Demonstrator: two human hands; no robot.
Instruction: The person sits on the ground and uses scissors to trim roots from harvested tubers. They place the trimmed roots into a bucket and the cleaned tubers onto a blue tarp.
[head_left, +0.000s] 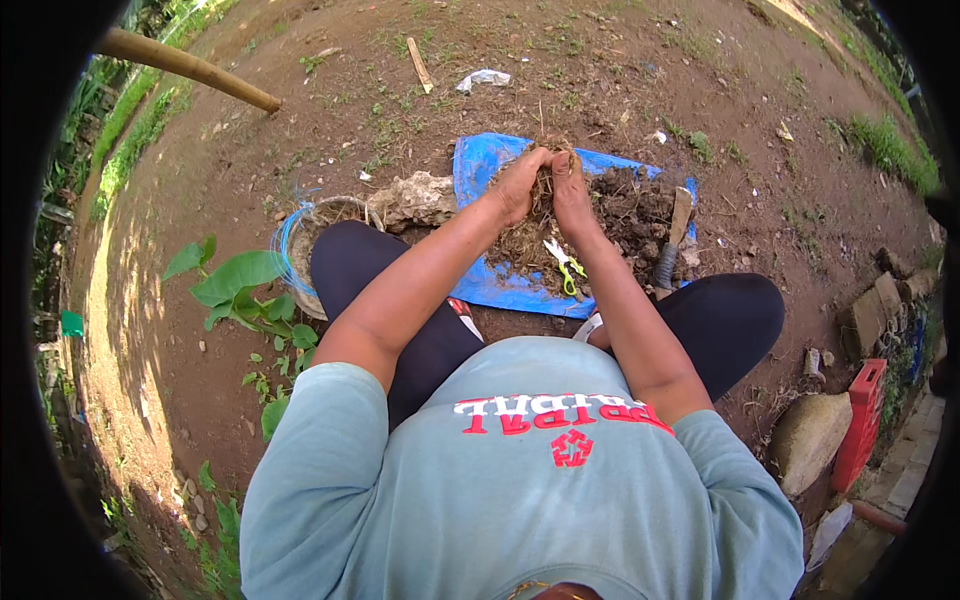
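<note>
My left hand (517, 184) and my right hand (570, 196) are close together over a blue plastic sheet (472, 169). Between them is a clump of dry, root-like plant fibre (553, 142), gripped in the fingers of both. Dark, lumpy soil (626, 199) is heaped on the sheet to the right, with dry plant litter (521, 244) nearer to me. Scissors with yellow-green handles (564, 268) lie on the sheet below my right hand, blades pointing away. At its right edge rests a broad-bladed knife (679, 217) with a dark wrapped handle.
Left of the sheet sit a pale rock (415, 199) and a round container (301, 259) with blue twine (280, 244) on its rim. A leafy plant (240, 277) grows beside it. A bamboo pole (191, 71) stands farther left. A red crate (859, 424) and large stone (810, 442) are to my right.
</note>
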